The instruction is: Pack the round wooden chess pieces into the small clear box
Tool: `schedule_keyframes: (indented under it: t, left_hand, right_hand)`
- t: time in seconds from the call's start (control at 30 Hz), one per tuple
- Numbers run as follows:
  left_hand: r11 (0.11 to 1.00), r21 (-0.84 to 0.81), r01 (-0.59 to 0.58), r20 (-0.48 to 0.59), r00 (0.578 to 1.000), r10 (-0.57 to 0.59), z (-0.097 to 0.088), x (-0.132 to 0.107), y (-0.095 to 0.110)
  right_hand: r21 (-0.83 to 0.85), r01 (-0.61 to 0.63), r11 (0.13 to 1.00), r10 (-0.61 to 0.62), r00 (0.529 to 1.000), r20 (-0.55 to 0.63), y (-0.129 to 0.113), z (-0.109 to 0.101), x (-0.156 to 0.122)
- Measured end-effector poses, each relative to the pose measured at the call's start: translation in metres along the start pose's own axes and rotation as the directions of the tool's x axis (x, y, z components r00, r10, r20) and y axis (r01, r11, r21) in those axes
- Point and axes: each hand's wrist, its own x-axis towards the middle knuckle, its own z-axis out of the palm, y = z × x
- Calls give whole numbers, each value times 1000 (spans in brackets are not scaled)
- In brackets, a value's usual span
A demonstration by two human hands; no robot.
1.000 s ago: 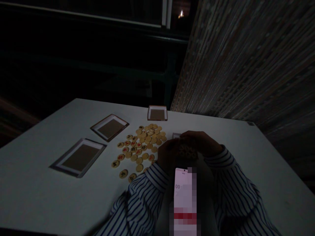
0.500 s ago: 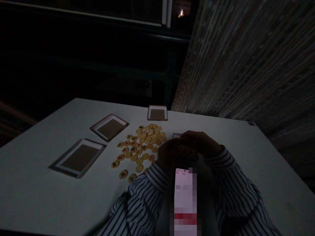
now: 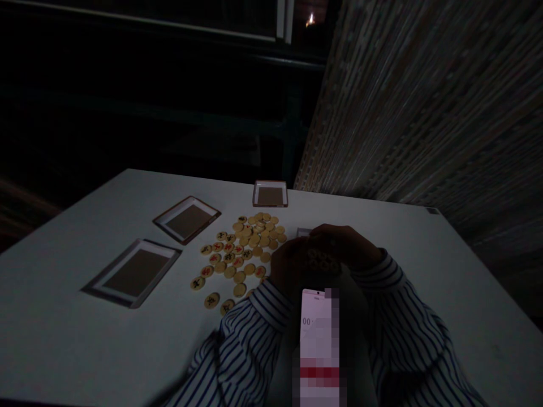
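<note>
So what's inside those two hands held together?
A few pale round pieces show in the gap between the left hand and right hand, like the loose pile on the table. The fingers cover the rest, so how many cannot be seen.

Open across bare counter (image 3: 55, 339) at near left; crowded in the middle by scattered discs (image 3: 240, 249) and three trays (image 3: 115, 267); hemmed right by wall (image 3: 424, 113).

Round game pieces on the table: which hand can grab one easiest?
Probably left: the left hand sits beside the round game pieces; the right hand is on its far side.
</note>
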Motion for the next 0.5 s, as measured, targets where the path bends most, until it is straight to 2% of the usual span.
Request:
schedule_keyframes:
  t: [0.2, 0.4, 0.5]
  left_hand:
    - [1000, -18, 3, -9, 1000, -3, -1, 2, -2]
    - [1000, -17, -12, -7, 1000, 12, -2, 1, -3]
    - [999, -31, -12, -8, 1000, 12, -2, 2, -4]
  right_hand:
    - [-14, 122, 992, -123, 990, -63, 10, 7, 1]
    - [-298, 104, 949, -122, 992, -44, -1, 4, 5]
    - [-359, 134, 924, -156, 987, -34, -9, 2, 8]
